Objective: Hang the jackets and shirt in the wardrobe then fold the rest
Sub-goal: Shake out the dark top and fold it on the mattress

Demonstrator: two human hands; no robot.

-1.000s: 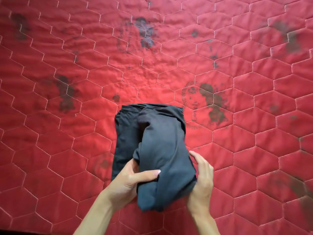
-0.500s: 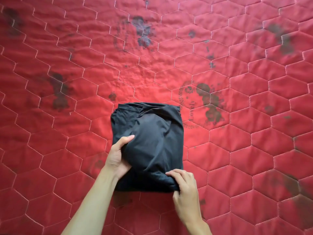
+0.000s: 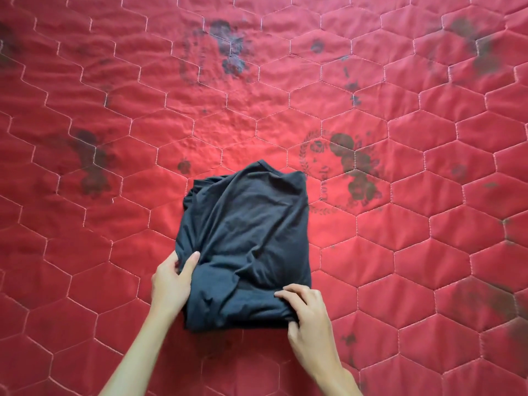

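A dark grey garment (image 3: pixel 251 232) lies folded into a rumpled, roughly square bundle on the red quilted bed cover (image 3: pixel 400 252). My left hand (image 3: pixel 171 281) grips the bundle's left edge, thumb on top and fingers tucked under the cloth. My right hand (image 3: pixel 308 312) pinches the near right corner of the bundle, fingers curled over the fabric. No other clothing and no wardrobe appear in the head view.
The red cover with white hexagon stitching and faded dark floral prints (image 3: pixel 354 170) fills the whole view around the bundle.
The hanging fold has been laid down flat onto the bundle. My left hand slid down the left edge and my right hand shifted to the near right corner.
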